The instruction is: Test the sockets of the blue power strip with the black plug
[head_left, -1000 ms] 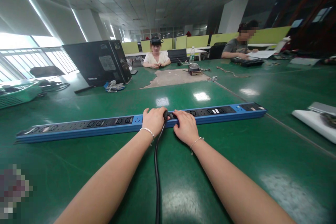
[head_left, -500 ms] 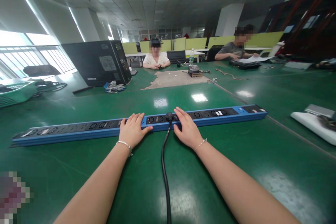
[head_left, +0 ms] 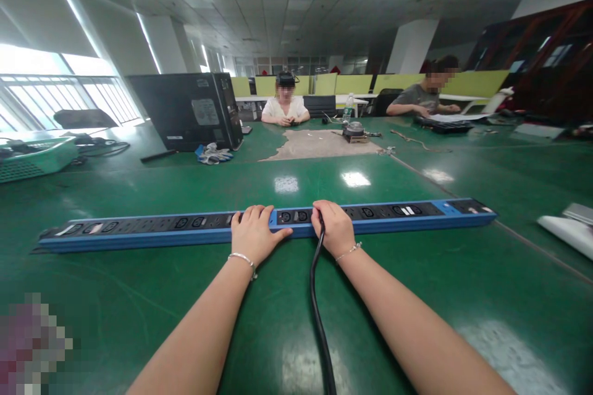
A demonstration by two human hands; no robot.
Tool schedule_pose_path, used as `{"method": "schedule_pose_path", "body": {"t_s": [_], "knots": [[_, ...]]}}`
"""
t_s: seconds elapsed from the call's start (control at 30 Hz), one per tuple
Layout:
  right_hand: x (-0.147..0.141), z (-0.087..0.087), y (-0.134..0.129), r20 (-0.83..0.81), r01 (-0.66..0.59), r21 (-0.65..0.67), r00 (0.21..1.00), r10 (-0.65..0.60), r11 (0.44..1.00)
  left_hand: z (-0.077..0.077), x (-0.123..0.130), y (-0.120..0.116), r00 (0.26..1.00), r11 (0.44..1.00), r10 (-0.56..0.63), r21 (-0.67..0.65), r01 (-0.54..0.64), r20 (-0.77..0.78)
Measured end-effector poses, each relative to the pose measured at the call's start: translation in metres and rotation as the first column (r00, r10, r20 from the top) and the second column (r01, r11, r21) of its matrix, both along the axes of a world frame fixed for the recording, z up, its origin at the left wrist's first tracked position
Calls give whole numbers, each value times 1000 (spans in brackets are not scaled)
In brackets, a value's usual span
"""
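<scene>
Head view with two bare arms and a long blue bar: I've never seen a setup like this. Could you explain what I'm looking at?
There is no robot here. A camera worn on a person's head looks forward and down, so the arms are the wearer's own. On the green table lies a long blue power strip with rows of black sockets. The left hand rests on it, thumb spread. The right hand has its grip on the upper end of a black cable, at the strip; its fingers hide the cable's tip. Toward the picture's left are a dark computer case and a green basket. Two other people sit farther back.
</scene>
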State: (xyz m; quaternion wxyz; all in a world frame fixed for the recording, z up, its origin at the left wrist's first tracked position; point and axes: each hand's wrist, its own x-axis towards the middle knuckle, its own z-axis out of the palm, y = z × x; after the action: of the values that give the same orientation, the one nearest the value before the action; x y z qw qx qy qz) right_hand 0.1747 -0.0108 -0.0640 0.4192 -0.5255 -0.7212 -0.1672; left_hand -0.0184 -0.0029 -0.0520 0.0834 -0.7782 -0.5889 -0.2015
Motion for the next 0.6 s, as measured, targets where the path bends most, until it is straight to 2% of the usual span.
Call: {"method": "schedule_pose_path", "body": {"t_s": [0.3, 0.5, 0.6], "knots": [[0, -6, -4, -85, 9, -5, 996, -10, 1000, 1, 2, -2, 1000, 999, 15, -29, -15, 16], [1, -3, -6, -45, 67, -23, 997, -68, 997, -7, 9, -1, 997, 997, -81, 5, 81, 3], [0, -2, -4, 4, 150, -59, 989, -150, 987, -9, 14, 0, 993, 993, -115, 18, 115, 0]]}}
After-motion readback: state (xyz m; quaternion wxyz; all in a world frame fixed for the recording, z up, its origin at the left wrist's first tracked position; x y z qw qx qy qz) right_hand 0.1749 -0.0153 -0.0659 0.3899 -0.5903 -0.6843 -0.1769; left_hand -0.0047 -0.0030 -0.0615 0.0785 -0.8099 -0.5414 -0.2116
